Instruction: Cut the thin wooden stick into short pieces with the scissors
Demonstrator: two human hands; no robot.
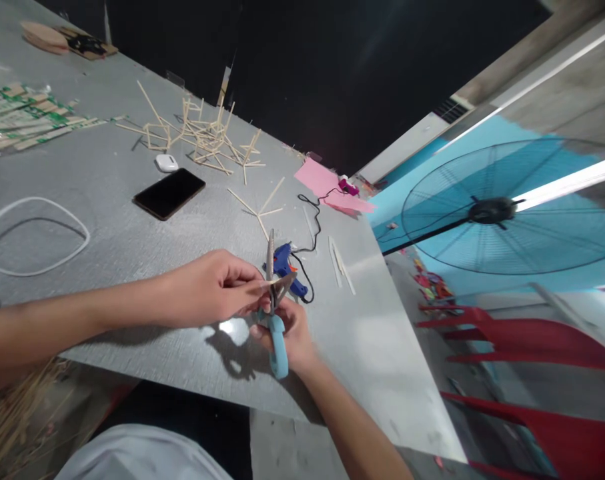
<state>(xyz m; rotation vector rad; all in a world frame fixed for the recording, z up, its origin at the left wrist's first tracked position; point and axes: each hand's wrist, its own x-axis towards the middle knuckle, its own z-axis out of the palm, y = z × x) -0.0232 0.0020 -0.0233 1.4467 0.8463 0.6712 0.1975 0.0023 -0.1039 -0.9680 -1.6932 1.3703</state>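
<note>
My right hand is closed around the light-blue handles of a pair of scissors, its blades spread apart and pointing away from me. Between my left hand's pinched fingers is a thin pale wooden stick, mostly hidden, its end lying between the blades. Just behind the scissors a blue glue gun with an orange part lies on the grey table. Farther off sits a small joined figure of thin sticks, and beyond it a larger tangle of stick frames.
To the left are a phone, a white earbud case, a white cable and packaged sticks. Pink paper lies at the back; glue sticks lie on the right. Red chairs and a fan stand beyond the table.
</note>
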